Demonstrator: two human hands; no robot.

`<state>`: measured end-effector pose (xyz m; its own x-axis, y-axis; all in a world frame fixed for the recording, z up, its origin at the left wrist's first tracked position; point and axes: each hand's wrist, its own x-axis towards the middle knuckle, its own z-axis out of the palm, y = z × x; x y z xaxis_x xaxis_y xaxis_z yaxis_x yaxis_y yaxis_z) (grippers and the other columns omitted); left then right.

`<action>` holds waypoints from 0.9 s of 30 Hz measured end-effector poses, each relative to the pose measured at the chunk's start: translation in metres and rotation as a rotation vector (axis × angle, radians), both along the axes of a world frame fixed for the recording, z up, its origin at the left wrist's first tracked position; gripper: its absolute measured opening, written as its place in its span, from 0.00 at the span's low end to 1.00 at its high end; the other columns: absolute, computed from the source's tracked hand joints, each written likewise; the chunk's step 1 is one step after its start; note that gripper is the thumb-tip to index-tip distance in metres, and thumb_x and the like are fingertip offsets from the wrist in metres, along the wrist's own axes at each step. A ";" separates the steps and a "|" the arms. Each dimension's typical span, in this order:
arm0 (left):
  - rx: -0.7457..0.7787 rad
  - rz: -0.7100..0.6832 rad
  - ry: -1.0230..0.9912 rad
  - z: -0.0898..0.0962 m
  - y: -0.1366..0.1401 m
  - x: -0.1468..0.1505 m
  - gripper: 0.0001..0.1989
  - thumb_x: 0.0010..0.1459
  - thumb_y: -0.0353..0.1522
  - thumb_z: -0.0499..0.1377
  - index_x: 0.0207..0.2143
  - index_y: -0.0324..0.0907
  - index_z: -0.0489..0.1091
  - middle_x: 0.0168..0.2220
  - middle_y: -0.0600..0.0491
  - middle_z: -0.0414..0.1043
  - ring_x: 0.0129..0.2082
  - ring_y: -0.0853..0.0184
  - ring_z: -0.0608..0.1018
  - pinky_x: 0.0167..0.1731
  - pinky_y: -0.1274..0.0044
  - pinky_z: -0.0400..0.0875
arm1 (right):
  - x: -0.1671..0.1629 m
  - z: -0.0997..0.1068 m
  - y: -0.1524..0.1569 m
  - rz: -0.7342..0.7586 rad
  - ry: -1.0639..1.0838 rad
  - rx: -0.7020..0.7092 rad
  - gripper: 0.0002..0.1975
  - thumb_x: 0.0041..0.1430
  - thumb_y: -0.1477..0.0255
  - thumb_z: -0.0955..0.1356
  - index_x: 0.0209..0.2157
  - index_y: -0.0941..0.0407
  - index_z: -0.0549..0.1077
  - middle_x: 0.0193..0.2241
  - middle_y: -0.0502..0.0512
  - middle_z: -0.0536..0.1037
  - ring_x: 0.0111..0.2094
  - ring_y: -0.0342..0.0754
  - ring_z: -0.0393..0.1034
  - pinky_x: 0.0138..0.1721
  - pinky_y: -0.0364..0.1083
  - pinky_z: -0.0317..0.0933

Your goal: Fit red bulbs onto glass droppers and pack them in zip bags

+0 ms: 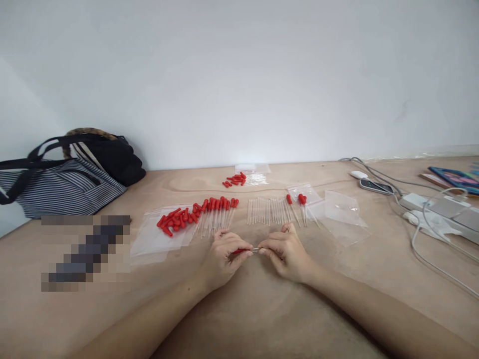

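Between finger and thumb, my left hand (225, 254) pinches a red rubber bulb (237, 252), mostly covered by the fingers. My right hand (287, 253) is closed on a thin glass dropper tube (256, 250), whose short visible stretch meets the bulb side; how deep it sits in the bulb is hidden. Beyond my left hand lie a heap of loose red bulbs (175, 219) on a clear plastic bag (147, 244) and a row of droppers with red bulbs (217, 205). Past my hands is a row of bare glass tubes (267, 211), with a few bulb-fitted droppers (302, 200) at its right.
More red bulbs (235, 179) and tubes (257, 178) lie near the wall. Clear bags (346, 217) rest at the right. A striped bag (71, 187) stands left, near a blurred dark object (90, 252). A dark device (375, 186), power strips (464, 219) and cables occupy the right.
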<state>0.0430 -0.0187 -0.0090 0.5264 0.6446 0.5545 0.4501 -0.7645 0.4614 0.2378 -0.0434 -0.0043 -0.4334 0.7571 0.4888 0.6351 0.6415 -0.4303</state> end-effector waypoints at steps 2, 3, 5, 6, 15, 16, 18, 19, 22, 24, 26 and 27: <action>-0.035 -0.001 0.001 0.001 0.001 -0.001 0.05 0.54 0.34 0.56 0.32 0.44 0.70 0.26 0.57 0.75 0.29 0.69 0.75 0.43 0.69 0.57 | 0.000 0.000 0.001 -0.001 0.020 -0.019 0.11 0.58 0.72 0.59 0.29 0.56 0.72 0.21 0.47 0.73 0.23 0.40 0.63 0.34 0.46 0.41; -0.053 0.004 0.005 0.002 0.001 -0.002 0.06 0.53 0.36 0.57 0.34 0.44 0.69 0.27 0.57 0.75 0.29 0.69 0.75 0.43 0.68 0.57 | 0.001 0.001 0.001 -0.002 0.024 -0.028 0.11 0.58 0.72 0.59 0.29 0.56 0.72 0.21 0.47 0.73 0.23 0.40 0.63 0.34 0.46 0.42; -0.072 0.019 0.020 0.004 0.002 -0.003 0.10 0.51 0.38 0.59 0.36 0.44 0.68 0.28 0.56 0.76 0.29 0.68 0.75 0.44 0.67 0.58 | 0.001 0.001 0.002 -0.005 0.024 -0.042 0.11 0.59 0.72 0.59 0.29 0.56 0.72 0.21 0.48 0.73 0.23 0.40 0.63 0.34 0.46 0.42; -0.068 0.024 0.028 0.005 0.002 -0.004 0.09 0.52 0.38 0.59 0.35 0.44 0.68 0.28 0.56 0.76 0.29 0.69 0.75 0.44 0.67 0.57 | 0.001 0.002 0.002 -0.008 0.022 -0.045 0.11 0.59 0.71 0.59 0.29 0.56 0.72 0.21 0.48 0.73 0.23 0.40 0.63 0.34 0.46 0.42; -0.006 0.026 -0.108 0.001 0.000 0.001 0.05 0.53 0.34 0.57 0.28 0.44 0.70 0.24 0.56 0.74 0.26 0.71 0.74 0.40 0.70 0.62 | -0.003 0.001 -0.002 -0.028 0.045 -0.053 0.12 0.60 0.72 0.59 0.29 0.56 0.71 0.21 0.47 0.74 0.23 0.40 0.65 0.33 0.45 0.45; -0.011 0.025 -0.120 0.000 0.000 0.001 0.05 0.53 0.35 0.58 0.28 0.44 0.70 0.23 0.56 0.73 0.25 0.71 0.74 0.39 0.71 0.63 | -0.004 0.000 -0.002 -0.026 0.041 -0.052 0.12 0.60 0.72 0.59 0.29 0.56 0.71 0.21 0.48 0.74 0.23 0.40 0.65 0.33 0.45 0.45; -0.025 0.017 -0.134 -0.001 0.000 0.002 0.05 0.52 0.35 0.58 0.28 0.43 0.71 0.23 0.56 0.73 0.25 0.71 0.74 0.37 0.72 0.65 | -0.004 -0.001 -0.001 -0.016 0.039 -0.052 0.12 0.60 0.72 0.59 0.29 0.56 0.71 0.21 0.48 0.74 0.23 0.40 0.65 0.33 0.45 0.45; -0.036 0.011 -0.137 -0.001 0.000 0.002 0.05 0.52 0.34 0.59 0.28 0.43 0.71 0.23 0.56 0.74 0.25 0.71 0.74 0.36 0.73 0.66 | -0.003 -0.001 -0.001 -0.008 0.040 -0.056 0.11 0.60 0.72 0.59 0.29 0.56 0.71 0.21 0.48 0.74 0.23 0.40 0.65 0.33 0.45 0.45; -0.067 -0.010 -0.136 0.000 0.002 0.000 0.04 0.52 0.34 0.59 0.28 0.43 0.71 0.24 0.55 0.74 0.26 0.70 0.74 0.34 0.73 0.67 | 0.001 -0.001 0.003 0.023 0.046 -0.072 0.11 0.60 0.71 0.59 0.31 0.55 0.72 0.21 0.47 0.74 0.24 0.40 0.65 0.34 0.45 0.45; -0.084 -0.007 -0.125 0.000 0.004 -0.001 0.05 0.52 0.34 0.58 0.29 0.43 0.71 0.25 0.55 0.74 0.26 0.70 0.74 0.33 0.74 0.67 | 0.005 0.001 0.006 0.037 0.042 -0.062 0.10 0.60 0.71 0.60 0.33 0.54 0.72 0.23 0.47 0.75 0.26 0.40 0.66 0.35 0.46 0.45; -0.110 0.020 -0.105 0.001 0.005 -0.002 0.05 0.52 0.34 0.58 0.30 0.43 0.72 0.26 0.54 0.74 0.27 0.69 0.74 0.32 0.74 0.67 | 0.008 0.004 0.008 0.045 0.003 -0.029 0.09 0.59 0.69 0.61 0.34 0.54 0.72 0.25 0.48 0.75 0.28 0.41 0.66 0.36 0.46 0.44; -0.129 0.031 -0.094 0.001 0.005 -0.003 0.05 0.52 0.34 0.58 0.30 0.43 0.72 0.26 0.54 0.73 0.28 0.69 0.74 0.32 0.74 0.67 | 0.010 0.005 0.008 0.044 -0.031 -0.009 0.09 0.59 0.69 0.61 0.34 0.53 0.72 0.26 0.48 0.76 0.29 0.41 0.66 0.36 0.46 0.44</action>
